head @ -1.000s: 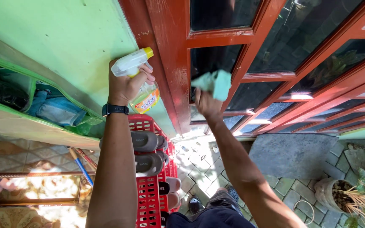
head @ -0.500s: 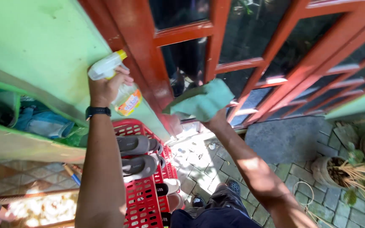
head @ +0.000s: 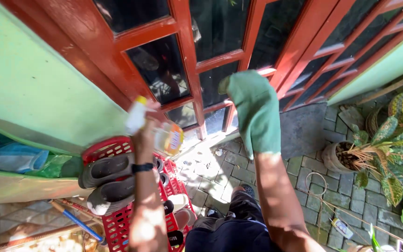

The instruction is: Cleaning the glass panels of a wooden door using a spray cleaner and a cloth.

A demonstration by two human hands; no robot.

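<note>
My left hand (head: pixel 144 133) grips a spray bottle (head: pixel 164 133) with a white trigger head, yellow nozzle tip and yellowish liquid, held up in front of the red window frame (head: pixel 187 65); the bottle is blurred by motion. My right hand is hidden under a green cloth (head: pixel 256 112) that drapes over it and the wrist, raised close to the lower glass panes (head: pixel 218 84). A black watch (head: pixel 142 167) sits on my left wrist. The dark glass panes reflect the surroundings.
A red plastic crate (head: pixel 117 224) with grey slippers (head: pixel 108 170) stands below the green wall (head: pixel 33 93). A blue-handled stick (head: pixel 78 221) lies at its left. A potted plant (head: pixel 350 156) and a grey doormat (head: pixel 304 128) are on the paved ground at the right.
The view has swung right and down. My left hand with the bottle moved toward the panes. The cloth now hangs over my right hand instead of being bunched against the glass.
</note>
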